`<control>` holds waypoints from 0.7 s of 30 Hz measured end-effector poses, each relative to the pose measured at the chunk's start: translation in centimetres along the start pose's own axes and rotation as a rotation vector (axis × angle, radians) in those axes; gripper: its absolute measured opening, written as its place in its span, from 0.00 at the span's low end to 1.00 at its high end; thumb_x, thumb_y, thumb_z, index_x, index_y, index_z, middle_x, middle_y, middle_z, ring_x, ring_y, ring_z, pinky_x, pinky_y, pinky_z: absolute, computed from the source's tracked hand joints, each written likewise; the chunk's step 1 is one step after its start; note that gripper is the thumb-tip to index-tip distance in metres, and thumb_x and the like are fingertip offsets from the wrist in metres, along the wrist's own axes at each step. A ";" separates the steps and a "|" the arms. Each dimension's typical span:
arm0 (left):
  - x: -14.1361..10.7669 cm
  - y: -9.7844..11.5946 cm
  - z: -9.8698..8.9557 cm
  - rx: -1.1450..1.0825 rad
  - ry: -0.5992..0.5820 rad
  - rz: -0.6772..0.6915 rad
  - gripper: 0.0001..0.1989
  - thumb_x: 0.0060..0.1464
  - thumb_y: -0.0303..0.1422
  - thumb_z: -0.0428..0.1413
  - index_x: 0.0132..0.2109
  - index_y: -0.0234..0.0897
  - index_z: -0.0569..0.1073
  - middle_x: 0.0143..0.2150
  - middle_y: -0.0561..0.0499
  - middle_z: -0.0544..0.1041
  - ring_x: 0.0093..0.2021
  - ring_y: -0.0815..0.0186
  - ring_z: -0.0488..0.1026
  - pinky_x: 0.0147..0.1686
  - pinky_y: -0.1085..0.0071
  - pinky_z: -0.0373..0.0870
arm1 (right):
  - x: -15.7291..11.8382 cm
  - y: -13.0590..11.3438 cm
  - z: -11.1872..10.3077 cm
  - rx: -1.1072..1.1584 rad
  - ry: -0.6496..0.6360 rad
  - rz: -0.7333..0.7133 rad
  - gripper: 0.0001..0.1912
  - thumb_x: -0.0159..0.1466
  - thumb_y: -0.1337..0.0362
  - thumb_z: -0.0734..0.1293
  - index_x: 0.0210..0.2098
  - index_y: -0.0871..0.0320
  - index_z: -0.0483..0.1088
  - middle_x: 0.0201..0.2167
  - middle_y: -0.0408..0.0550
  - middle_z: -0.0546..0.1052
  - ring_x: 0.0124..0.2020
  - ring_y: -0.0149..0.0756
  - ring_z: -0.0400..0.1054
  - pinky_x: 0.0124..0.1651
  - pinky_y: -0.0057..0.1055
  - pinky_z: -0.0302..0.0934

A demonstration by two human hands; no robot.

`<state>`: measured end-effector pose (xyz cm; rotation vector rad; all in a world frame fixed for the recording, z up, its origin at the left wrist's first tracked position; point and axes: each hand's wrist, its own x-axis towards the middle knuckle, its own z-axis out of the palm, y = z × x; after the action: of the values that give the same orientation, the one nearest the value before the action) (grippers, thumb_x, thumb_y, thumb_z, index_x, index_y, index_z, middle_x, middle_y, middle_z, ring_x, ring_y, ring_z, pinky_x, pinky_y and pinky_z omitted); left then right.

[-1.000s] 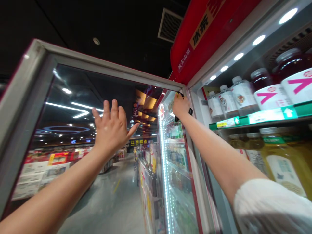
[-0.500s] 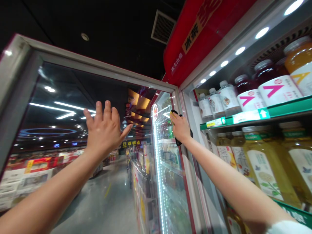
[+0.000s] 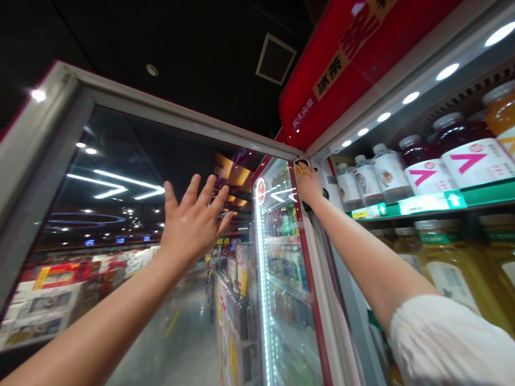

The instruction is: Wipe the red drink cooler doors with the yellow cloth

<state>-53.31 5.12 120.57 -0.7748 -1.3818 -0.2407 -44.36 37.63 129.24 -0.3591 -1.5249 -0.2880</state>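
Observation:
My left hand (image 3: 191,225) is raised with its fingers spread, its palm toward the glass door (image 3: 120,145) of an upright drinks fridge. It holds nothing and appears to rest on the pane. My right hand (image 3: 310,186) is closed on a black cloth-like piece (image 3: 325,194) with a little yellow showing near the fingers. That hand presses it at the upper hinge-side corner, where the grey door frame (image 3: 193,126) meets the fridge. The door stands wide open. Most of the black piece is hidden behind my fingers, so its exact kind is unclear.
To the right, fridge shelves (image 3: 406,208) hold several bottles (image 3: 426,174). A red header panel (image 3: 333,64) juts out above. Another lit fridge (image 3: 281,257) and stacked goods (image 3: 237,300) show through the glass, along with an aisle floor (image 3: 177,332) and boxed displays (image 3: 52,300).
My right hand has moved up along the hinge side with the black piece, closer to the top corner. The left hand's fingers are spread wider. The view has shifted slightly.

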 end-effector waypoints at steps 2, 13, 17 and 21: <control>-0.1 -0.1 0.2 0.000 0.018 0.001 0.28 0.68 0.45 0.41 0.70 0.44 0.60 0.75 0.43 0.55 0.75 0.47 0.45 0.68 0.34 0.28 | 2.0 -0.2 0.1 0.009 0.015 0.013 0.30 0.65 0.79 0.56 0.64 0.60 0.67 0.70 0.57 0.60 0.67 0.54 0.56 0.66 0.50 0.56; 0.0 -0.4 0.7 -0.076 0.063 -0.004 0.30 0.67 0.48 0.38 0.72 0.51 0.54 0.75 0.48 0.56 0.76 0.49 0.45 0.68 0.35 0.29 | -6.3 0.6 -0.1 0.045 0.072 -0.007 0.27 0.65 0.73 0.58 0.62 0.59 0.69 0.67 0.62 0.62 0.60 0.54 0.64 0.62 0.51 0.61; 0.1 -0.3 0.5 -0.166 0.071 -0.005 0.31 0.66 0.49 0.39 0.73 0.55 0.50 0.75 0.51 0.55 0.76 0.48 0.43 0.68 0.33 0.27 | -13.7 0.6 -0.3 0.054 0.061 -0.026 0.27 0.65 0.74 0.59 0.62 0.57 0.69 0.68 0.60 0.60 0.63 0.51 0.61 0.64 0.49 0.60; 0.2 -0.2 0.4 -0.183 0.064 -0.004 0.32 0.65 0.49 0.40 0.73 0.56 0.48 0.75 0.51 0.55 0.76 0.47 0.42 0.67 0.31 0.27 | -17.2 0.6 -0.2 0.086 0.052 -0.029 0.25 0.66 0.73 0.59 0.60 0.56 0.72 0.69 0.58 0.61 0.66 0.49 0.58 0.67 0.49 0.57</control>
<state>-53.70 5.29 120.79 -0.9080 -1.3133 -0.3955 -44.44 37.38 111.99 -0.2596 -1.4878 -0.2520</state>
